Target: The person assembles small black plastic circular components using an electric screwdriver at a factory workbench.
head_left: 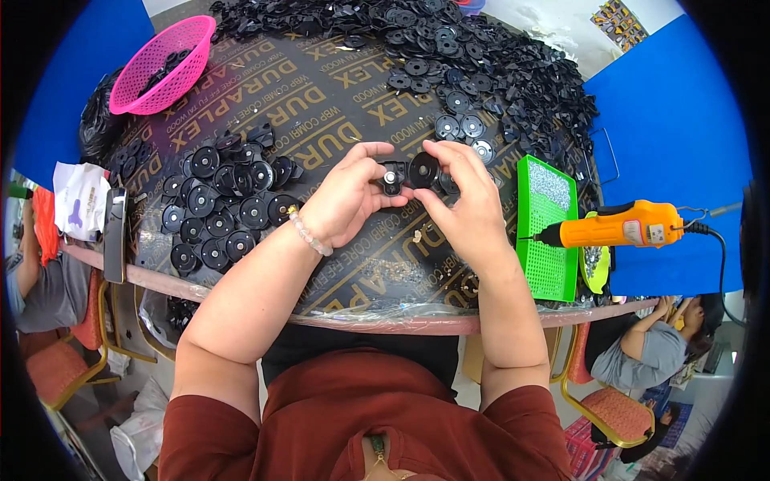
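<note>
One big dark tabletop (pixel 281 88) takes up most of the view, smooth sheet with gold lettering all over it and clear plastic film along the near edge. Biggest thing on it is the heap of black parts (pixel 529 88), sprawling along the far side and down the right, mostly glossy discs and odd angular bits. A looser cluster of black discs (pixel 216 208) sits left of the forearms, many with a shiny metal centre. Then there's a pink basket (pixel 180 40), round, perforated, more black pieces inside. Over on the right: a green tray (pixel 545 256) with a mesh-like floor and tiny silvery bits at its far end, plus an orange power screwdriver (pixel 618 227) with its tip over the tray.

Now the hands, mid-table. The right hand (pixel 465 188) has thumb and index curved in a C, pinching a round black cup-like disc (pixel 423 170). The left hand (pixel 349 192) is half curled, thumb and fingers around a smaller black piece (pixel 391 178) with a silvery round centre. They're right beside each other; can't tell if they touch.
</note>
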The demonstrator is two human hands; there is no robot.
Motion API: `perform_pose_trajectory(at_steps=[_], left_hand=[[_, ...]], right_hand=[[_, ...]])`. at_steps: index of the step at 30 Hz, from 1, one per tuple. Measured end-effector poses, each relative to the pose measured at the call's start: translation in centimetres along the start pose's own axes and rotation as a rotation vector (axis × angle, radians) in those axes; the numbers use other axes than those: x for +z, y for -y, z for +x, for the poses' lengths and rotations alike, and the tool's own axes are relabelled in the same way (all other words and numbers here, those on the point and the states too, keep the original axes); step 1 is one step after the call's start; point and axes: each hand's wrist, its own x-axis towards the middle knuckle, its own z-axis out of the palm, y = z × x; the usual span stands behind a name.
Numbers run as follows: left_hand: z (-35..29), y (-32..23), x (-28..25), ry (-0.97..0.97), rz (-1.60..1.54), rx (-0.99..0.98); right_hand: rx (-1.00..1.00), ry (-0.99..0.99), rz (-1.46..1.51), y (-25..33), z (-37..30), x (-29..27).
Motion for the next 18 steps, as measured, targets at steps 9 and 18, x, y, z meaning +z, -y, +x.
perform_pose_trajectory(at_steps=[9, 18], left_hand=[[-0.14, -0.12, 0.49, 0.059, -0.034, -0.035], [-0.39, -0.17, 0.4, 0.114, -0.009, -0.043]], right_hand=[[-0.038, 0.016, 0.066, -0.57, -0.01, 0.02], [0.015, -0.083, 0.029, -0.61, 0.06, 0.11]])
